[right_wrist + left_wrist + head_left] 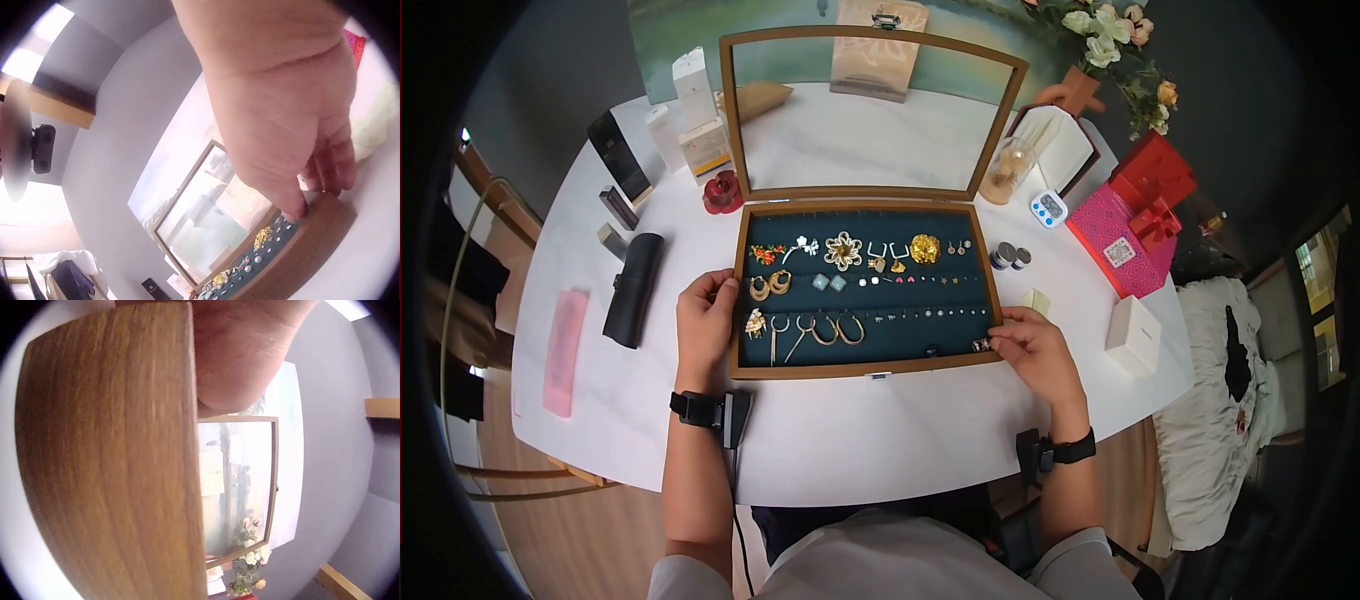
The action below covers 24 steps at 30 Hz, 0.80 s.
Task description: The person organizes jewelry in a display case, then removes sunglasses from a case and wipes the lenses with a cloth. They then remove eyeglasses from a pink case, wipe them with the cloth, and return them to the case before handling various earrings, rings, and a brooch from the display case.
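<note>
A wooden jewelry box (865,372) lies on the white table with its glass lid (735,120) raised at the back. Rows of earrings (850,328) and brooches (843,251) sit on its dark green lining. My left hand (705,325) holds the box's left side, thumb at the rim and fingers along the outer wall. At the front right corner, my right hand (1040,355) grips the side wall, with the thumb (294,203) over the rim and the other fingers outside. A small dark ring-like piece (981,344) lies in that corner, beside the right fingertips.
Left of the box are a black roll case (635,290), a pink pouch (565,352) and several small boxes. On the right stand a white box (1133,335), a pink patterned box (1115,240), a timer (1048,208) and small jars (1004,256). Flowers (1105,45) stand behind.
</note>
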### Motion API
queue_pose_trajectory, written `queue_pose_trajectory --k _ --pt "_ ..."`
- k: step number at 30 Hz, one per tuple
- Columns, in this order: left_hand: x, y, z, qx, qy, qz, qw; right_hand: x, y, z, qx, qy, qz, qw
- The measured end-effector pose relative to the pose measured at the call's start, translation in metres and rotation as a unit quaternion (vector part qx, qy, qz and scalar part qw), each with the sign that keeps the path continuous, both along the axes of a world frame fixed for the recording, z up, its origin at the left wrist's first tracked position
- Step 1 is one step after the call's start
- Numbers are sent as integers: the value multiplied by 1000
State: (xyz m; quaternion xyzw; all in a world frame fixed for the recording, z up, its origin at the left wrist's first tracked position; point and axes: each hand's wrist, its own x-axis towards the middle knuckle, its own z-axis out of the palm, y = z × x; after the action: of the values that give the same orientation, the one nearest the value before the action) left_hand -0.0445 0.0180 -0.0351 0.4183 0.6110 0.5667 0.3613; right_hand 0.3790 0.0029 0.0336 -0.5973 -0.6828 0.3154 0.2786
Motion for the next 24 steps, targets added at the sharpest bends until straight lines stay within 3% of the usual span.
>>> queue_pose_trajectory --k 4,7,11,17,19,20,22,24 --pt "0 1 -2 8 13 1 1000 -1 5 3 8 -136 74 988" --pt "1 1 -3 14 29 13 999 -10 4 11 -20 -153 44 987" --pt "0 1 -3 -1 50 -1 999 -17 -1 12 25 -185 46 981" --pt "2 1 -5 14 70 15 997 -16 -7 8 41 -151 40 987" --pt "4 0 -1 8 86 19 996 -15 -9 -1 145 -123 26 981" --pt "4 0 -2 8 86 21 996 -17 -9 1 146 -122 28 981" --pt "4 1 -3 5 96 24 995 -26 -12 5 22 12 -66 998" --pt "7 -1 2 0 110 29 994 -30 -9 -3 56 41 -53 996"
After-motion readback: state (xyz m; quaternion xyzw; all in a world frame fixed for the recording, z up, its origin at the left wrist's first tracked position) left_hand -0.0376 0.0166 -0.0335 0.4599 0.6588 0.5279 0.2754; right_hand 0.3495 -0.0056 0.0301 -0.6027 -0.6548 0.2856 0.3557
